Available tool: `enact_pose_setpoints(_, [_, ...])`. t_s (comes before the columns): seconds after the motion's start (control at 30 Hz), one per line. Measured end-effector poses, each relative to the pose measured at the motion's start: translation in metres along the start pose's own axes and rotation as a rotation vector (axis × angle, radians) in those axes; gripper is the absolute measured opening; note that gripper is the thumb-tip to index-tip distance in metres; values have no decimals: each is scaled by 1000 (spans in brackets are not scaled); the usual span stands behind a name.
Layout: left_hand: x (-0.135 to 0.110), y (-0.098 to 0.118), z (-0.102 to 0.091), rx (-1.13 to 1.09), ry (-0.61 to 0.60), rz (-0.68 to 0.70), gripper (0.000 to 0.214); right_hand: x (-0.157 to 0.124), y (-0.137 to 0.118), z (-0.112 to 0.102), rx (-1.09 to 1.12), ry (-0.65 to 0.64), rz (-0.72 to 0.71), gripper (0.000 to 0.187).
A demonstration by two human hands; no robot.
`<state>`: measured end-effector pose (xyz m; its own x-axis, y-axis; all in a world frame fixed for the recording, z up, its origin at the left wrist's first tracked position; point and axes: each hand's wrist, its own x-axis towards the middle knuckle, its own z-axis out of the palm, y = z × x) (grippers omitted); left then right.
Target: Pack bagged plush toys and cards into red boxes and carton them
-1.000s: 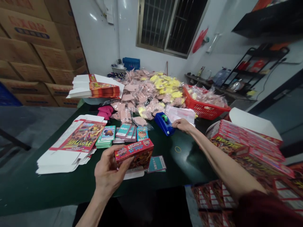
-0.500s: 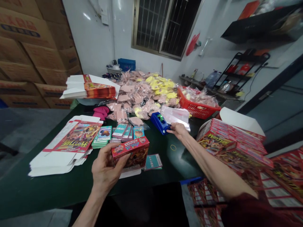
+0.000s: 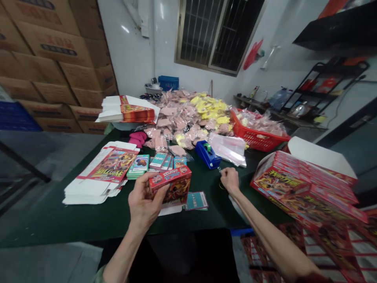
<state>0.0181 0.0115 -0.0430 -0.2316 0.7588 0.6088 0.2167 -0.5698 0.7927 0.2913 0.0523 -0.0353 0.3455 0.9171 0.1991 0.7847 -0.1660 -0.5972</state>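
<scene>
Dark green table (image 3: pixel 88 220) in a stockroom, and the right hand (image 3: pixel 230 181) has moved off the tape dispenser (image 3: pixel 207 155), fingers pinched down by a rubber band (image 3: pixel 220 185), can't tell if they've got it. Left hand (image 3: pixel 144 206) wraps around a small red printed box (image 3: pixel 170 185) above the table.

Glossy printed cardboard box (image 3: pixel 170 185)

A green table (image 3: pixel 88 220) holds flattened cartons (image 3: pixel 100 177) and cards (image 3: pixel 138 165).

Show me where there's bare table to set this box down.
Bare green table lies in front of the flat cartons, left of your left hand. Another patch sits between your right hand and the stacked red boxes. Cards and bagged items crowd the far side.
</scene>
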Motion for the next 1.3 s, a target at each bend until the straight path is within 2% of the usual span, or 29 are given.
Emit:
enact_pose_setpoints(0.07, [-1, -1, 2, -3, 6, -2, 41, -32, -20, -5, 118, -9, -49, 29])
enact_pose_setpoints(0.13, [-2, 0, 3, -7, 12, 4, 43, -66, -49, -7, 344, -72, -104, 28])
enact_pose_setpoints(0.2, [-4, 1, 4, 7, 13, 10, 43, -93, -81, -6, 813, -203, -142, 25])
enact_pose_setpoints(0.27, [-7, 3, 3, 40, 6, 6, 42, -108, -109, -2, 1117, -296, -100, 25])
enact_pose_setpoints(0.3, [-8, 4, 2, 60, 4, 1, 42, -112, -120, 1, 1189, -315, -64, 26])
enact_pose_setpoints(0.43, [-12, 8, 0, 82, -16, 26, 40, -113, -136, 10, 1173, -267, 42, 27])
enact_pose_setpoints(0.6, [-8, 11, -4, 130, -43, 160, 38, -112, -131, 12, 1098, -252, 114, 29])
enact_pose_setpoints(0.87, [7, 23, -13, 237, -157, 340, 36, -114, -131, 8, 1174, -310, 170, 32])
enact_pose_setpoints(0.93, [11, 26, -16, 243, -231, 366, 37, -113, -130, 8, 1164, -310, 170, 32])
enact_pose_setpoints(1.1, [23, 33, -23, 320, -503, 418, 46, -113, -128, 9, 1134, -312, 186, 32])
enact_pose_setpoints(1.3, [33, 37, -27, 449, -679, 426, 42, -109, -128, 14, 1114, -281, 175, 35])
